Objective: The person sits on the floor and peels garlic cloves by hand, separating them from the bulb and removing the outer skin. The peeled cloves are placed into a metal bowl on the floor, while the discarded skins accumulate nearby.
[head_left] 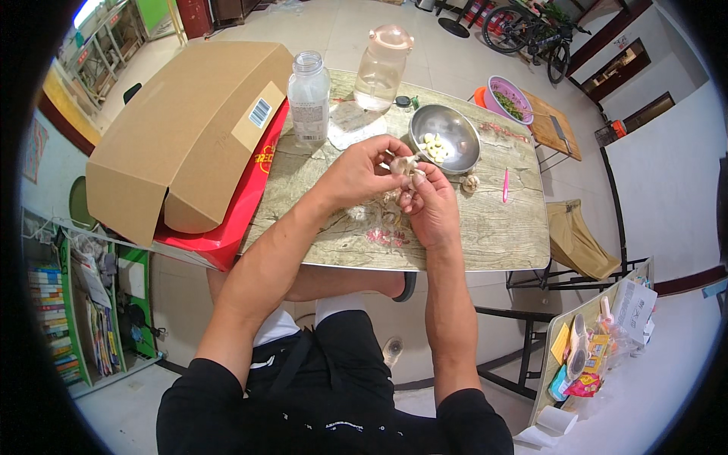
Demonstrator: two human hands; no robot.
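Over the small wood-grain table (500, 235), my left hand (362, 171) and my right hand (431, 203) meet on a pale garlic piece (403, 164), both pinching it between the fingertips. Just beyond the hands stands a steel bowl (447, 136) with several peeled cloves (434, 148) inside. Another garlic head (471, 183) lies on the table to the right of the bowl. Bits of papery skin (383, 216) lie on the table under my hands.
A clear plastic bottle (309, 97) and a clear jug with a pink lid (381, 67) stand at the table's far side. A pink tool (505, 185) lies right of the garlic. A cardboard box (182, 136) rests on a red box at left. A folding stool (574, 241) is right.
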